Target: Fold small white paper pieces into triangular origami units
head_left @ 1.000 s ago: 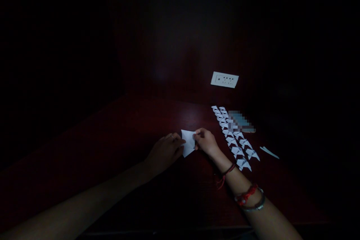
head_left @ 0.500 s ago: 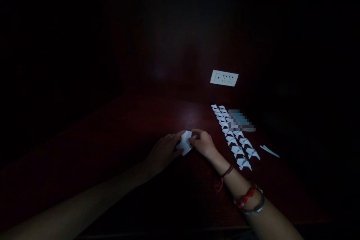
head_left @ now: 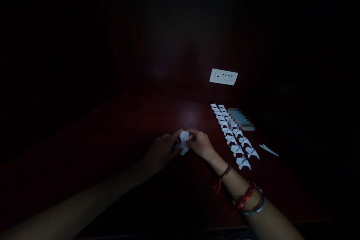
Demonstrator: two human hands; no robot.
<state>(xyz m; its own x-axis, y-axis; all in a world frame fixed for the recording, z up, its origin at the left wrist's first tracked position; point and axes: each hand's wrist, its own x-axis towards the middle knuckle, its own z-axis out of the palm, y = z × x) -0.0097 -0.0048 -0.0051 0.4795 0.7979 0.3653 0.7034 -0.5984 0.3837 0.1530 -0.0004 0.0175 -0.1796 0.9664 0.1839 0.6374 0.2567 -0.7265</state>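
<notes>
A small white piece of paper (head_left: 183, 141) lies on the dark red table (head_left: 118, 150) between my two hands. My left hand (head_left: 162, 150) presses on its left side with the fingers closed over it. My right hand (head_left: 199, 143) pinches its right side, and most of the paper is covered. Two rows of several small folded white paper pieces (head_left: 234, 138) lie just right of my right hand. My right wrist wears red threads and a metal bangle.
A white socket plate (head_left: 223, 77) sits on the dark wall behind the table. A blurred flat object (head_left: 242, 119) lies by the paper rows. A thin white paper strip (head_left: 269, 150) lies further right. The room is very dark.
The paper has been folded smaller between my hands. My right hand moved left toward my left hand, and less white paper shows now.
</notes>
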